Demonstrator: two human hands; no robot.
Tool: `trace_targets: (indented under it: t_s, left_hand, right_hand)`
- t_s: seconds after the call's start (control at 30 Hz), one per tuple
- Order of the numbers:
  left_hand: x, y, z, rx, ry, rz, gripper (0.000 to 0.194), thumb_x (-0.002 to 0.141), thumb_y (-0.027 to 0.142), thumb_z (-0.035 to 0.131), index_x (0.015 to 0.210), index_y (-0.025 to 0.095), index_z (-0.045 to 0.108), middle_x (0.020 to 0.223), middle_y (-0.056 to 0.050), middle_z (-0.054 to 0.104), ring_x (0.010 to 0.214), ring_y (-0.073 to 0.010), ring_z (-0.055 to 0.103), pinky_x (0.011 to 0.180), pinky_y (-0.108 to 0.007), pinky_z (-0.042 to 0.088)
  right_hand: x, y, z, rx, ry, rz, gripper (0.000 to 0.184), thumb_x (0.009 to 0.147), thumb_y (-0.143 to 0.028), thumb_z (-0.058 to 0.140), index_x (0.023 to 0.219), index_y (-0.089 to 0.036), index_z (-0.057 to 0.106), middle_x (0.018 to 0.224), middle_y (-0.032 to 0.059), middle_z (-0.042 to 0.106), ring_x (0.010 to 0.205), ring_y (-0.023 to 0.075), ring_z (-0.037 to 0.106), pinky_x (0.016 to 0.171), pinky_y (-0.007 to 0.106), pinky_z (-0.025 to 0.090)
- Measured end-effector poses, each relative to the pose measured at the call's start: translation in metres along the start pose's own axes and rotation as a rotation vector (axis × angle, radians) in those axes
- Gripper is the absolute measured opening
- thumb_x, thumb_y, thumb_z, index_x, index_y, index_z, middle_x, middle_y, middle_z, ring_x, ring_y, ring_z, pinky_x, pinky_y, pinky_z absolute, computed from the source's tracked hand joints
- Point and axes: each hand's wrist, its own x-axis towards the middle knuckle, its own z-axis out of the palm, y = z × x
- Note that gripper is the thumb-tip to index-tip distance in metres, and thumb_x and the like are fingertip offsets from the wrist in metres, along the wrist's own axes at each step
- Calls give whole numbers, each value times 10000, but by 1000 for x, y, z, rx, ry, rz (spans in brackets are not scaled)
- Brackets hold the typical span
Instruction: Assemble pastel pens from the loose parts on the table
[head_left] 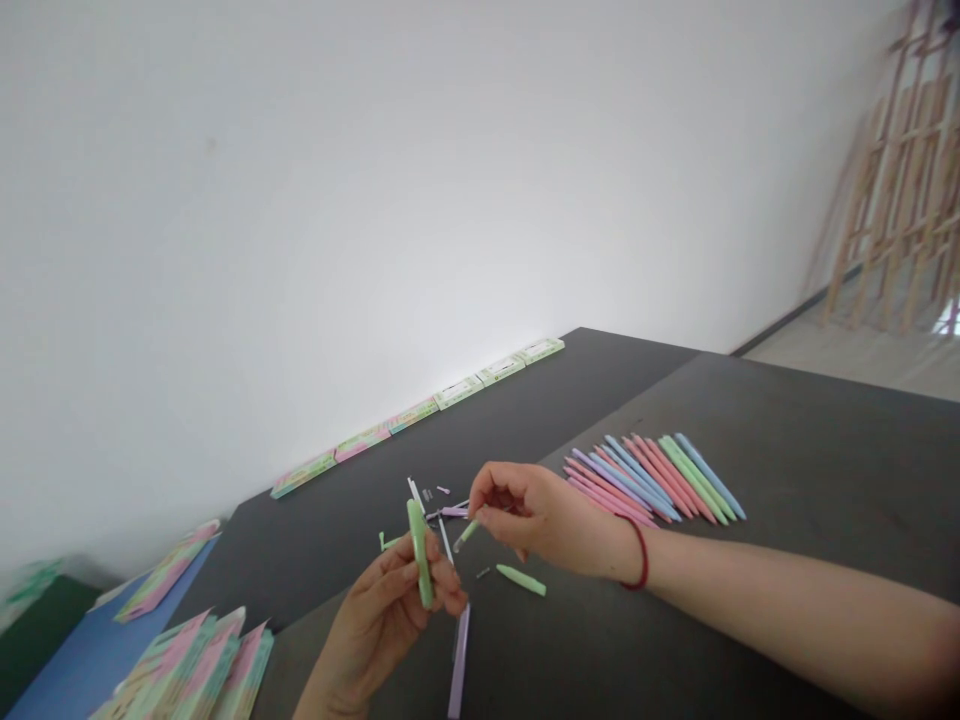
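Observation:
Upright between the thumb and fingers of my left hand [371,625] is a light green pen barrel [420,555]. My right hand [551,520] pinches a small light green pen part [466,535] with a clear or whitish end, tilted down toward the left. A separate green barrel piece [521,580] lies on the table below my right hand, beside a tiny spring [483,573]. Behind my left hand are loose white refills [414,490], small purple pen parts [452,512] and a green clip piece [388,542]. A long purple pen piece [459,665] lies nearer me.
Many pink, purple, blue and green pens [652,478] lie in a row on the dark table [825,500] at right. Flat printed packs [457,392] line the wall edge. More packs [202,670] are stacked at lower left by a blue surface [67,665].

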Motion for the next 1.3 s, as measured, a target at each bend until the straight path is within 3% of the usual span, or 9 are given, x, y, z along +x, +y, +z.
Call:
trace_targets:
  t_s: [0.2,0.4,0.57,0.73,0.9,1.0,1.1,1.2,1.3]
  left_hand:
    - [-2,3,18,-96,102,2,188,798,237,623,970,162,615,835,-74,728,645,-150,676,666,-286,523]
    - [1,1,21,-142,141,-7,152,854,189,546,975,131,616,815,-101,735,645,-167,696,585,-274,554]
    - [4,3,23,-204,196,-5,210,897,133,438,928,87,640,788,-113,744,620,-166,707,562,-253,574]
    - [6,5,27,-191,213,32,203,882,117,456,910,81,654,773,-115,746,613,-170,708,569,-256,579]
    - [6,7,32,-74,262,67,85,809,177,611,867,123,643,763,-85,745,589,-153,694,552,-226,558]
    - [4,9,32,104,272,117,124,771,258,663,848,166,629,767,-50,739,617,-159,686,552,-228,543]
    - [-2,15,29,569,288,236,115,776,286,648,842,192,647,835,-38,731,735,-181,683,655,-261,540]
    - [-10,23,24,1107,279,444,117,790,241,626,897,231,671,947,-33,724,879,-195,668,788,-282,514]
    - [-16,30,21,1359,172,684,177,808,185,592,952,271,650,1028,-16,708,945,-177,656,836,-263,498]
  right_hand:
    - [2,-1,2,387,-103,154,36,778,-189,524,773,-153,518,514,-73,457,397,42,390,384,152,312]
    - [4,4,2,801,-155,324,182,742,-262,663,780,-129,543,604,-38,487,503,46,425,418,140,315]
    - [6,17,11,1047,-164,432,116,773,-180,641,821,-101,572,702,-11,537,549,35,480,437,120,347]
    - [7,31,23,1183,-119,501,111,838,-145,561,921,-79,598,687,-18,545,513,13,504,443,95,381]
    - [5,35,28,1180,-105,526,114,864,-160,525,889,-84,606,679,0,584,509,24,540,439,96,407]
    - [5,35,28,1140,-74,514,128,870,-171,513,838,-82,600,693,16,606,509,33,556,440,106,423]
    - [6,36,25,1130,-44,474,86,842,-153,537,849,-91,596,690,7,609,513,38,562,434,111,419]
    - [8,38,22,1105,-46,427,98,815,-166,576,874,-90,599,698,15,626,521,50,576,429,118,417]
    - [10,38,21,1077,-65,401,107,814,-171,577,885,-94,603,734,38,662,520,60,592,426,123,424]
